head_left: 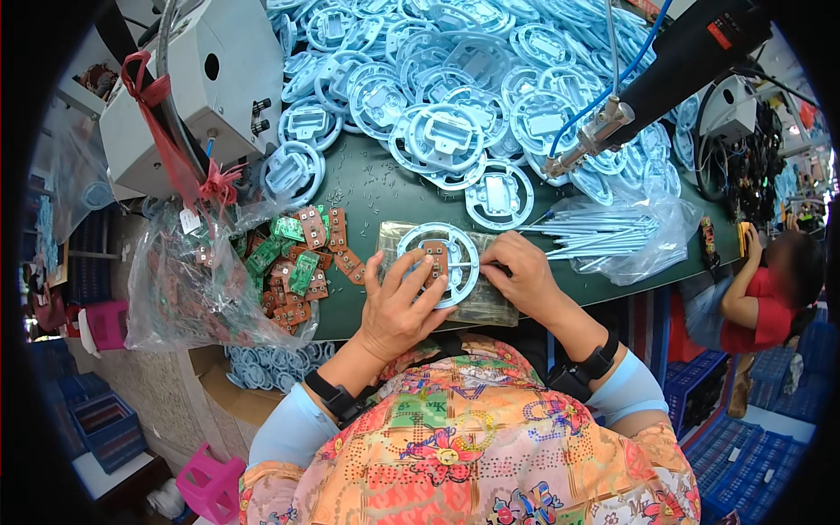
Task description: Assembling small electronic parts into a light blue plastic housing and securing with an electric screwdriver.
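At frame centre, left hand spread over board on blue ring; right hand curled at ring's right edge, can't tell if gripping. Probably seating board; next likely calls for steady alignment.

Desk: steering-wheel heap across far side; circuit-board pile at left, beside plastic bag; rod bundle at right, partly bagged; near edge, between these, work pad bearing one steering wheel, single circuit board within its ring
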Tool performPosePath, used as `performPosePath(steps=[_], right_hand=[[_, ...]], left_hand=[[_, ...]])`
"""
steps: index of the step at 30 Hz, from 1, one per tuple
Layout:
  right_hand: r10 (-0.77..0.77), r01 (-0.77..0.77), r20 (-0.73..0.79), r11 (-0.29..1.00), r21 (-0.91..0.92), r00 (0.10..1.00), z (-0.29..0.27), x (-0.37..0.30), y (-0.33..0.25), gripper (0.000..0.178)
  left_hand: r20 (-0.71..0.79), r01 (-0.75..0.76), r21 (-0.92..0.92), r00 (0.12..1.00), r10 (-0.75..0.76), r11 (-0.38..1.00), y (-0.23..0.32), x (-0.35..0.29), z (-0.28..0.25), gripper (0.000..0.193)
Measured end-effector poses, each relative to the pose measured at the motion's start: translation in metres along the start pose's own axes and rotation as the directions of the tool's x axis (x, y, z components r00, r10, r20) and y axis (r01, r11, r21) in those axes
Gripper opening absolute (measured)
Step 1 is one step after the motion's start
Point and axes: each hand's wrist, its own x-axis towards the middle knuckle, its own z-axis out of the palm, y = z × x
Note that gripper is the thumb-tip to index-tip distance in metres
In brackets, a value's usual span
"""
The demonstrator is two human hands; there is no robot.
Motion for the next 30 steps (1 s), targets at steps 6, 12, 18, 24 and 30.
performPosePath(steps=[6, 12, 18, 24, 30], right_hand=[[-0.054, 0.055, 0.006, 0.996, -0.077, 0.998, -0.001, -0.001, 0.003, 0.017], [-0.108, 0.104, -0.023, 0.985, -0.139, 0.994, -0.012, -0.003, 0.001, 0.022], [0.027, -0.022, -0.68, 1.0, 0.016, 0.733, -0.101, 0.022, 0.0, 0.025], [0.102, 0.156, -0.392, 0.804, 0.573, 0.914, -0.147, 0.103, -0.018, 0.043], [0.041, 0.215, -0.456, 0.843, 0.494, 0.889, -0.159, 0.116, -0.057, 0.023]], left_hand=[[-0.003, 0.005, 0.001, 1.0, -0.005, 1.0, 0.0, 0.001, 0.0, 0.043], [0.019, -0.005, -0.008, 1.0, 0.006, 1.0, 0.001, 0.007, -0.004, 0.045], [0.042, -0.006, -0.007, 0.999, 0.006, 1.0, 0.004, 0.005, -0.008, 0.049], [0.094, 0.029, 0.027, 0.995, -0.031, 0.999, 0.006, 0.006, -0.015, 0.049], [0.079, 0.003, -0.016, 0.997, -0.001, 1.0, 0.005, 0.011, -0.012, 0.049]])
